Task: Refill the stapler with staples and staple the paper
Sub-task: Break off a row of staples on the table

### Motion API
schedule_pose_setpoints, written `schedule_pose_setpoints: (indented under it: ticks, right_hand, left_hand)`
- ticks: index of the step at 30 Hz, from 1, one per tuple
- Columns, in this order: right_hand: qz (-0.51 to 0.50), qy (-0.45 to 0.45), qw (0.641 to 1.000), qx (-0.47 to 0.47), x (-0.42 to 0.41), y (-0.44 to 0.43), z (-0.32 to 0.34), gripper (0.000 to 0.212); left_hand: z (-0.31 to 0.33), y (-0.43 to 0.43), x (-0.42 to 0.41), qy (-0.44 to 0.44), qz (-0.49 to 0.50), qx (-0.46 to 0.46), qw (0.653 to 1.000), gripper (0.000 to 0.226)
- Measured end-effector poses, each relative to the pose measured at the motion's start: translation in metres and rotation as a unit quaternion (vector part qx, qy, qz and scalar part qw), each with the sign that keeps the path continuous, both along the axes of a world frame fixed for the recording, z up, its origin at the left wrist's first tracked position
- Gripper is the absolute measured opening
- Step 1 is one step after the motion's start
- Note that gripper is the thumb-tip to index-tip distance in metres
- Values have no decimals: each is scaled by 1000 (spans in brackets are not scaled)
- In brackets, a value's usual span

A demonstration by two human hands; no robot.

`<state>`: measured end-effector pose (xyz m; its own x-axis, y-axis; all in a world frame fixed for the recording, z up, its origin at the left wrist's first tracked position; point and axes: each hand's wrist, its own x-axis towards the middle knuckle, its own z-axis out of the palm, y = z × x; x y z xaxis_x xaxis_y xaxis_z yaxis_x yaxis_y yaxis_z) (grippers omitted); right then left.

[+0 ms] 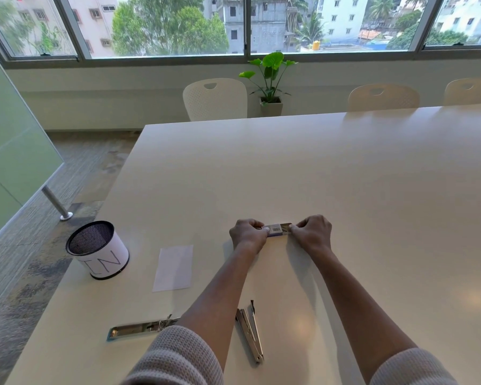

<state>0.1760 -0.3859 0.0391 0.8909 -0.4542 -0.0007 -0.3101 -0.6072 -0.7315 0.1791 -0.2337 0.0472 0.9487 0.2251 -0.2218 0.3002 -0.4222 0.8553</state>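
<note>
Out past the middle of the white table, a small staple box with a barcode label lies between the person's two hands. Left hand pinches the box's left end with fingers curled closed on it; right hand grips the right end the same way, thumb and fingertips pressed on the box.

Nearer the person, the stapler lies opened out flat on the table: its base with a teal edge stretches to the left of the left forearm, and its metal magazine arm shows between the two forearms, angled toward the near edge. Just beyond the base rests a small white paper, flat and apart from the stapler. Left of the paper stands a black mesh cup wrapped in a white label with large letters.
</note>
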Motion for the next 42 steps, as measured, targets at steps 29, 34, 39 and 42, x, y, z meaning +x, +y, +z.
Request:
schedule_pose_setpoints:
  ticks: [29, 34, 39, 42]
  right_hand:
    - [135, -143, 973, -123, -46, 19, -15, 3]
    - [62, -156, 985, -42, -43, 14, -11, 8]
    - [-51, -91, 993, 57, -29, -5, -6, 11]
    - [-45, -52, 995, 76, -21, -5, -4, 12]
  left_hand:
    - [-1, 4, 1, 0, -15, -2, 1000, 26]
    - [-1, 5, 0, -1, -9, -15, 1000, 29]
    - [-1, 7, 0, 1, -19, -1, 1000, 24]
    - [-1, 8, -1, 2, -26, 8, 1000, 23]
